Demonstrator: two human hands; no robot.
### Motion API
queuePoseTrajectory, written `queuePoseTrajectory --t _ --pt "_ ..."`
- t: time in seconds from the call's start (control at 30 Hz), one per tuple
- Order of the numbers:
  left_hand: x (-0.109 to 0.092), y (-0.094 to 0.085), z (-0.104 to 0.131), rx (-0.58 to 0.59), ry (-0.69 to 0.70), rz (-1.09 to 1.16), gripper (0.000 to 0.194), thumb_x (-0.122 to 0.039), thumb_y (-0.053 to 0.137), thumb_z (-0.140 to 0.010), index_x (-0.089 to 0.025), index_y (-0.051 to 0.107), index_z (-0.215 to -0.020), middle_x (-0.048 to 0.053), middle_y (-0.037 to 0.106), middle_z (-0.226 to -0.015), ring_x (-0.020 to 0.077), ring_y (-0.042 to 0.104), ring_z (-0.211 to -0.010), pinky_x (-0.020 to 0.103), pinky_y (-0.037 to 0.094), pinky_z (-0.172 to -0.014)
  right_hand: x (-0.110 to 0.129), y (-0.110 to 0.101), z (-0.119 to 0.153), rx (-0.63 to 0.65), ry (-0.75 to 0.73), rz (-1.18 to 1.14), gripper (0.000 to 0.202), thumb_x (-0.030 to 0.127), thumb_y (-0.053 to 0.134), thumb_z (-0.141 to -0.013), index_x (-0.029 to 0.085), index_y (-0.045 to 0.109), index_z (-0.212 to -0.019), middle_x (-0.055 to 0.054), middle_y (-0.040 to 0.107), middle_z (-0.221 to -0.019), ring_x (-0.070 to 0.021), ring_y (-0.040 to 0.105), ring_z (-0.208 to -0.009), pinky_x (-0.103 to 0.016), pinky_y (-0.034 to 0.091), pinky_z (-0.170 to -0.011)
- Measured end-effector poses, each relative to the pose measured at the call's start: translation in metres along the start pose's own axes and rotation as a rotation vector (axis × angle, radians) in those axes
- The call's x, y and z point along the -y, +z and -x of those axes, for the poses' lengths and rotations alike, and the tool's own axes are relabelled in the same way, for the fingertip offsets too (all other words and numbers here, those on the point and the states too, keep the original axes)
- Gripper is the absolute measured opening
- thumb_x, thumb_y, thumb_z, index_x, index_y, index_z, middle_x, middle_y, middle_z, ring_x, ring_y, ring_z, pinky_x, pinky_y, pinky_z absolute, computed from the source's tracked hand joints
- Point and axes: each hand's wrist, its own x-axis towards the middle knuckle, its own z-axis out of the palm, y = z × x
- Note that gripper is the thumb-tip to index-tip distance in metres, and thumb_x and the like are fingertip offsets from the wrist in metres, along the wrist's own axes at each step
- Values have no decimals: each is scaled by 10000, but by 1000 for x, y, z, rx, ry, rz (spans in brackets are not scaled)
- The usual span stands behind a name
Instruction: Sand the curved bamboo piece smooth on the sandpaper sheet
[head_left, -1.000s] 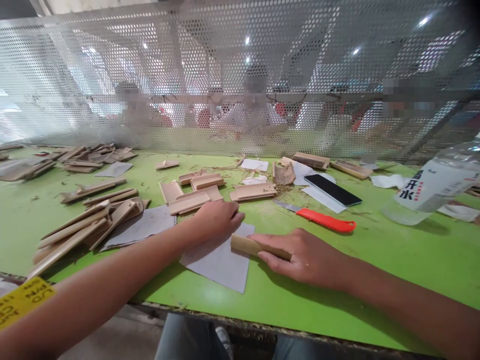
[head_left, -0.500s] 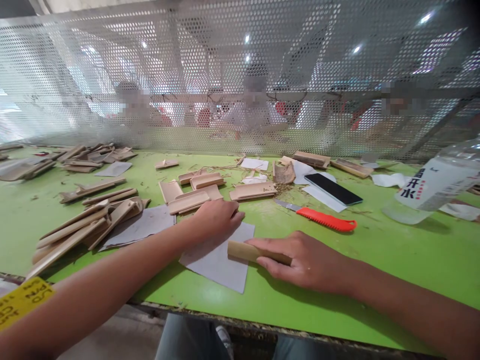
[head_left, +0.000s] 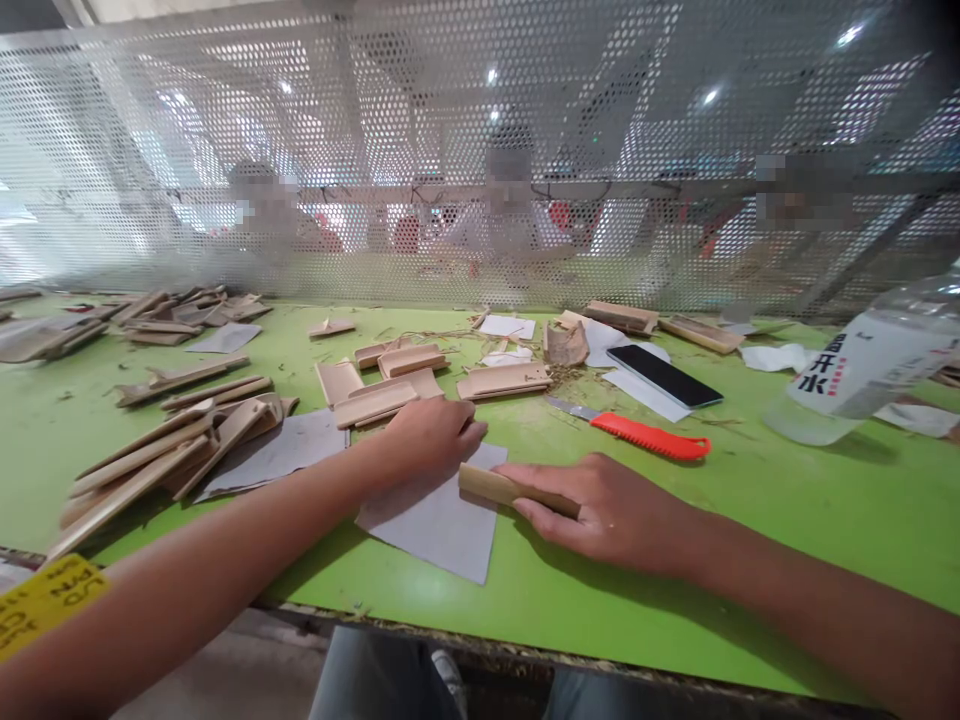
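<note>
My right hand is wrapped round a curved strip of bamboo, whose left end sticks out over a white paper sheet. At the far edge of that sheet rests my left hand, its fingers curled; whatever is under them, if anything, is hidden. Just beyond it lie several light bamboo pieces. A red-handled knife with its blade out lies beyond my right hand, pointing left.
On the green table a pile of bamboo strips sits at the left. A black phone and a clear bottle stand or lie at the right. People sit behind a perforated screen.
My right hand and the bamboo strip have risen slightly away from the table's front edge. My left hand has hardly moved.
</note>
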Motion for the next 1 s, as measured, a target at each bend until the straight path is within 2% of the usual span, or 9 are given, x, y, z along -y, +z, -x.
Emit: queuePoseTrajectory --t 0.27,0.6,0.83,1.0 --pt "-1 -2 0 10 -8 10 393 -448 402 -1009 -192 613 -799 69 662 -713 161 499 -542 307 306 -520 -1 0 0 4 22 -65 261 305 501 -1014 229 724 -1125 -10 775 -834 -155 618 -625 -283 350 -590" --pt "-1 -1 0 6 -3 16 396 -444 398 -1005 -189 638 -822 75 670 -716 168 505 -538 312 344 -546 0 -2 -2 36 44 -63 241 321 497 -1019 226 706 -1093 1 743 -808 -149 587 -622 -282 338 -593" --pt "-1 0 0 15 -13 49 418 -458 383 -1012 -188 623 -799 77 668 -726 164 517 -540 313 353 -541 1 -2 -1 31 56 -94 227 314 511 -1013 231 713 -1076 -6 763 -861 -158 621 -664 -283 349 -597" --pt "-3 -4 0 40 -26 17 404 -446 389 -1006 -189 659 -849 91 695 -765 191 552 -588 316 373 -563 1 -2 -1 14 60 -106 225 315 528 -1002 232 728 -1063 -5 762 -846 -156 613 -644 -282 350 -587"
